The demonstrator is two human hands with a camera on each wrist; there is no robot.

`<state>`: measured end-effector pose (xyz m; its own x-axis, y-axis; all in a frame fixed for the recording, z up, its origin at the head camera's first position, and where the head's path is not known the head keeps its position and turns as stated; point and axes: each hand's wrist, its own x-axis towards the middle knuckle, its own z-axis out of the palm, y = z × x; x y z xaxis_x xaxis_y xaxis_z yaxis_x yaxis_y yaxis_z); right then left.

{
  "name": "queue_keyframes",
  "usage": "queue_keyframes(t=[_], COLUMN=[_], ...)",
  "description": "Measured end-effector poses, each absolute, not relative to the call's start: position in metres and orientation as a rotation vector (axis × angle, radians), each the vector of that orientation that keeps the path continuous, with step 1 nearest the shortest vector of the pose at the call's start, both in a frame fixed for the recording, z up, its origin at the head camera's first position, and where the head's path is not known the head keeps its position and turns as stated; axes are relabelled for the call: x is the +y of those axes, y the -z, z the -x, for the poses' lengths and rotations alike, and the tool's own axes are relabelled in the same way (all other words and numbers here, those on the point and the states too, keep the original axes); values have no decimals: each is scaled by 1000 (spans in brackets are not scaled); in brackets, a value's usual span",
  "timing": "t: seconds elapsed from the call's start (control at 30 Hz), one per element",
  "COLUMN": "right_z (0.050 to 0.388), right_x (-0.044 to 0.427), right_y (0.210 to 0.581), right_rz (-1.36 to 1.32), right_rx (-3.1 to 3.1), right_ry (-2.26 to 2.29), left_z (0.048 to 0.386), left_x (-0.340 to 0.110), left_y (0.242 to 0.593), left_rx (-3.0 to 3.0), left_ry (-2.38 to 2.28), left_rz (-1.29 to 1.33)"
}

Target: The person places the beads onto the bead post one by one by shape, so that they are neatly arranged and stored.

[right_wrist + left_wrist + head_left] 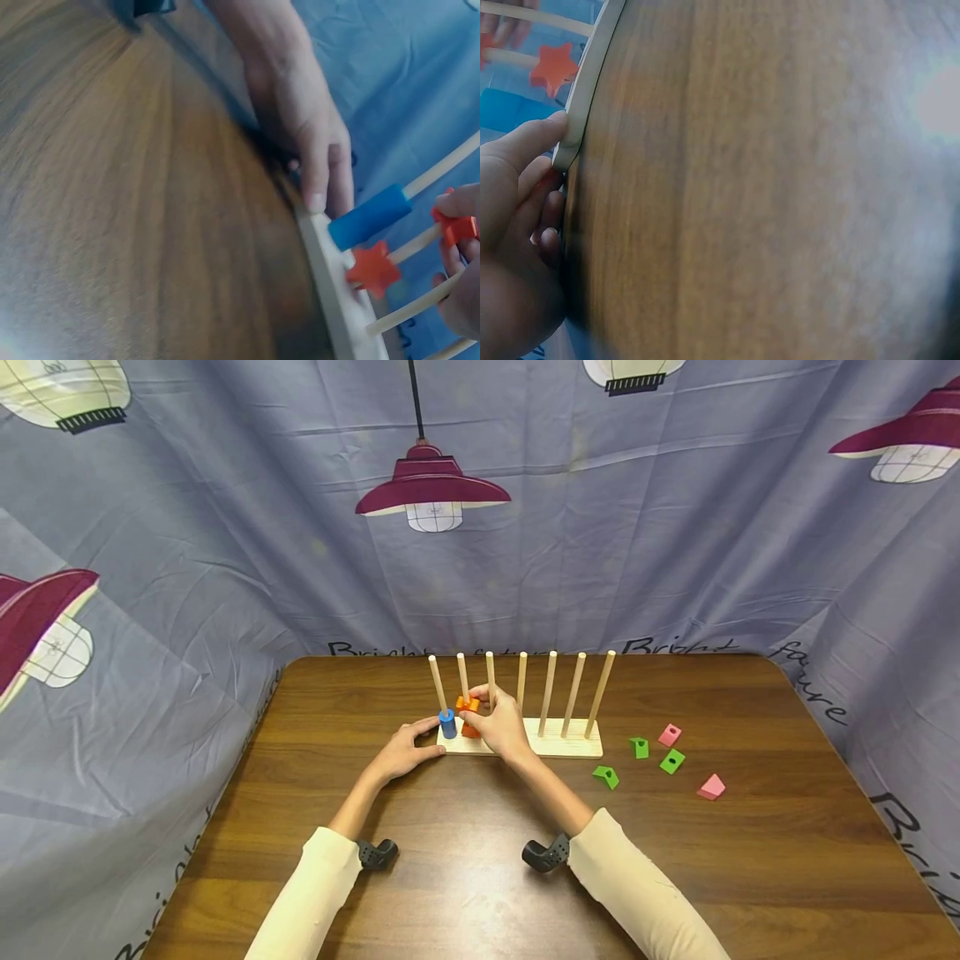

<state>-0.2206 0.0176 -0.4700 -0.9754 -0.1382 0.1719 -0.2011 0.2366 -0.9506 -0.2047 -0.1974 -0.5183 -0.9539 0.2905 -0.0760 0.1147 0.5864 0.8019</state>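
One wooden rack (555,747), with seven pegs (548,693) upright in its base, is set out on a brown table (450,893). The rack's left end is held by the left hand (403,752), the thumb being laid at the front corner and the fingers bent at the end. One blue cylinder (447,725) is seated on the leftmost peg. On the second peg, one lower star (373,268), red-orange, is seated at the base; one upper star (468,703), of like colour, is pinched around that peg, above it, between the thumb and fingers of the right hand (504,724). Three green blocks (672,762) and two pink blocks (712,788) are scattered to the rack's right.
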Motion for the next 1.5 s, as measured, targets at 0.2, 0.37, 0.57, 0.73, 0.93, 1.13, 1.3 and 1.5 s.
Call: queue_keyframes(t=[0.2, 0.37, 0.57, 0.73, 0.93, 1.13, 1.3, 1.5], right_z=[220, 219, 218, 212, 197, 184, 175, 159], right_x=[17, 17, 20, 29, 52, 85, 124, 179], right_y=[485, 493, 502, 501, 490, 478, 475, 484], right_rz=[-325, -309, -275, -260, -347, -468, -477, -370], right_rx=[-2440, -2441, -2478, -2552, -2600, -2555, -2522, -2604], right_ry=[-1892, -1949, -1926, -1864, -1887, -1904, -1821, -1508], left_z=[204, 203, 205, 204, 203, 203, 203, 202], left_x=[-198, -198, -197, -197, -196, -196, -196, -197], left_y=[517, 517, 519, 521, 519, 517, 517, 517], left_rx=[2612, 2624, 2631, 2624, 2617, 2623, 2624, 2622], left_ry=[-1300, -1287, -1283, -1282, -1291, -1273, -1268, -1266], left_rz=[-335, -327, -334, -339, -325, -333, -327, -317])
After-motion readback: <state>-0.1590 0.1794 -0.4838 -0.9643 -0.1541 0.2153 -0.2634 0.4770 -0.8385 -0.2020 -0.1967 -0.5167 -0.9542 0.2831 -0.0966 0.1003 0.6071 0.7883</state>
